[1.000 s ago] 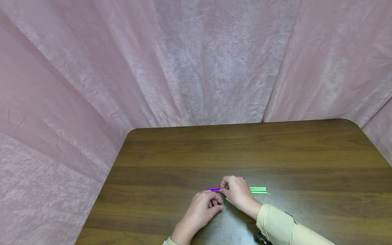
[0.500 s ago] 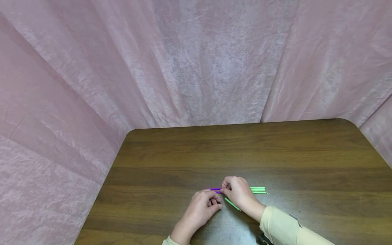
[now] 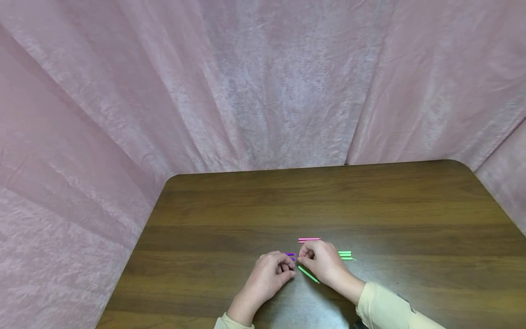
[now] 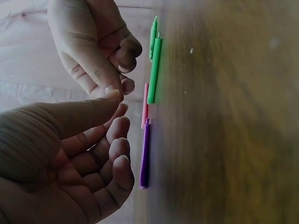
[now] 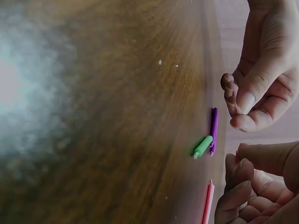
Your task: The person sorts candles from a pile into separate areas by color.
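In the head view my left hand (image 3: 270,277) hovers low over the table with loosely curled fingers, just in front of the purple candles (image 3: 290,254), which it partly covers. My right hand (image 3: 323,262) is beside it, thumb and fingertips near each other. Neither hand visibly holds anything. Green candles (image 3: 345,253) stick out to the right behind the right hand, and pink candles (image 3: 309,239) lie beyond it. One slanted green candle (image 3: 308,274) lies between the hands, nearer me. In the left wrist view a purple candle (image 4: 145,156) lies beside the left fingertips.
The candles lie flat on a brown wooden table (image 3: 205,205) with rounded far corners. Pink velvety curtains (image 3: 263,91) hang along its back and left side. Tiny pale specks (image 5: 160,62) dot the tabletop in the right wrist view.
My right hand has drawn slightly toward me and away from the purple candles, uncovering the pink candles behind it and more of the slanted green one. The left hand has barely moved.
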Demonstrator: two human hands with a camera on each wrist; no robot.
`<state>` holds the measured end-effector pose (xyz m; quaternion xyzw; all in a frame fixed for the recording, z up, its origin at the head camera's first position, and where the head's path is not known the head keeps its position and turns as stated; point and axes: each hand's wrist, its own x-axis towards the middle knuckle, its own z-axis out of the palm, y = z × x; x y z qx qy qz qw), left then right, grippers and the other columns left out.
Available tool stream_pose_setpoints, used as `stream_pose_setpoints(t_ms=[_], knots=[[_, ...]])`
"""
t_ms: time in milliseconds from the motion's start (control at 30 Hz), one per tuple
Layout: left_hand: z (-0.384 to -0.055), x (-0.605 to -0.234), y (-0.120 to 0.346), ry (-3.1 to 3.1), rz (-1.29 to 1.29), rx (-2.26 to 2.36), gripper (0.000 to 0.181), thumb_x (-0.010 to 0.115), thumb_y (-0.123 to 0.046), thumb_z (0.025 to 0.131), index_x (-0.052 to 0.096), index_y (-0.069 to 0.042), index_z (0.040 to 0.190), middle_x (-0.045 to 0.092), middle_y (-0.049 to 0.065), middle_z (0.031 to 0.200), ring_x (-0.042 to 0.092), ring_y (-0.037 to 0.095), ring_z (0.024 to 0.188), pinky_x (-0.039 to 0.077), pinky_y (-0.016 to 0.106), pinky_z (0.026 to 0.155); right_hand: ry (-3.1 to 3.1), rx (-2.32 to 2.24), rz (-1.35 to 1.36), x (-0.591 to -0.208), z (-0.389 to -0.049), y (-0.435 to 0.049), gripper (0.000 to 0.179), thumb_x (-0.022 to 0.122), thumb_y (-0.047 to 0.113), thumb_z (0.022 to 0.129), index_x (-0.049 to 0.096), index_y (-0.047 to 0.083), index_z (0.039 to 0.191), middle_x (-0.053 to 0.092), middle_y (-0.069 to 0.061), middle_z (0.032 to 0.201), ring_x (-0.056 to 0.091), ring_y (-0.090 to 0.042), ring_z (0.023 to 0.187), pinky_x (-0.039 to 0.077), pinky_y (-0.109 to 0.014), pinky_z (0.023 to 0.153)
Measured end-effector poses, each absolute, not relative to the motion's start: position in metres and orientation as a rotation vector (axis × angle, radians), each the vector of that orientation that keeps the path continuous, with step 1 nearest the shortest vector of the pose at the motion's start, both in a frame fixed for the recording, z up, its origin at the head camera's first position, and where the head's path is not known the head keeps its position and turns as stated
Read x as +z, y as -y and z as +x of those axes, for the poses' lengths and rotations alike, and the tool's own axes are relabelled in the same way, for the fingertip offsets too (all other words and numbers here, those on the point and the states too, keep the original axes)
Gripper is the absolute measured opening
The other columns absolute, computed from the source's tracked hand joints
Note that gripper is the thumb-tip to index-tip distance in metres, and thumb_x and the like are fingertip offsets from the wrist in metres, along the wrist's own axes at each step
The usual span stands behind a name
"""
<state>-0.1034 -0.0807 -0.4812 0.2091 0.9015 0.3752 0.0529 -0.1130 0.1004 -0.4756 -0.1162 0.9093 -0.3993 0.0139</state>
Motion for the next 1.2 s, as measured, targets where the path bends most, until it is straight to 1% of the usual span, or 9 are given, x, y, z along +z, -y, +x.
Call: stream_pose_setpoints(t_ms=[200,467,667,800,933,1067,1200], knots=[[-0.107,-0.481,0.078,-2.725,0.660,1.171,0.011,0.079,-0.007,0.078,0.069,-0.012,0.080,0.055,-0.011,0.071,0.046,-0.004,0.062,0.041,0.016,0.059,-2.795,-1.274,-0.353,-0.474,-0.109,-0.106,0.020,0.076,0.009,0.079,0.062,0.020,0.070,0.056,0.015,0.063,0.048,0.001,0.059,0.041,-0.024,0.061],[-0.110,-0.482,0.078,-2.715,0.677,1.183,0.011,0.078,-0.006,0.078,0.069,-0.012,0.081,0.055,-0.011,0.072,0.047,-0.004,0.061,0.042,0.016,0.059,-2.700,-1.380,-0.329,-0.475,-0.102,-0.114,0.017,0.075,0.008,0.080,0.063,0.017,0.072,0.057,0.013,0.066,0.049,-0.001,0.058,0.042,-0.022,0.059],[-0.112,-0.483,0.077,-2.691,0.655,1.213,0.012,0.078,-0.003,0.078,0.069,-0.011,0.081,0.055,-0.011,0.072,0.047,-0.003,0.060,0.042,0.016,0.057,-2.671,-1.427,-0.303,-0.474,-0.095,-0.122,0.015,0.076,0.012,0.081,0.064,0.017,0.074,0.058,0.012,0.068,0.050,-0.002,0.061,0.042,-0.023,0.059],[-0.113,-0.483,0.076,-2.688,0.650,1.213,0.012,0.078,-0.004,0.078,0.070,-0.012,0.081,0.055,-0.011,0.072,0.047,-0.003,0.060,0.042,0.016,0.056,-2.626,-1.475,-0.282,-0.473,-0.091,-0.127,0.013,0.076,0.015,0.082,0.064,0.016,0.076,0.059,0.010,0.069,0.051,-0.003,0.060,0.042,-0.023,0.058],[-0.113,-0.484,0.074,-2.685,0.668,1.204,0.012,0.078,-0.003,0.078,0.070,-0.012,0.081,0.055,-0.011,0.072,0.047,-0.004,0.060,0.042,0.016,0.056,-2.566,-1.522,-0.255,-0.473,-0.085,-0.132,0.012,0.076,0.015,0.083,0.065,0.014,0.078,0.059,0.007,0.070,0.050,-0.003,0.056,0.042,-0.023,0.054],[-0.113,-0.484,0.072,-2.705,0.684,1.163,0.012,0.078,-0.003,0.077,0.071,-0.012,0.081,0.054,-0.012,0.071,0.046,-0.004,0.060,0.041,0.015,0.057,-2.562,-1.517,-0.232,-0.473,-0.081,-0.138,0.011,0.075,0.014,0.083,0.065,0.014,0.078,0.060,0.007,0.070,0.051,-0.002,0.053,0.042,-0.022,0.052],[-0.114,-0.483,0.070,-2.747,0.693,1.086,0.013,0.080,-0.006,0.076,0.071,-0.013,0.081,0.053,-0.013,0.070,0.045,-0.003,0.061,0.039,0.016,0.060,-2.566,-1.520,-0.242,-0.474,-0.077,-0.146,0.011,0.074,0.011,0.083,0.065,0.014,0.078,0.059,0.007,0.069,0.051,-0.002,0.052,0.043,-0.023,0.050]])
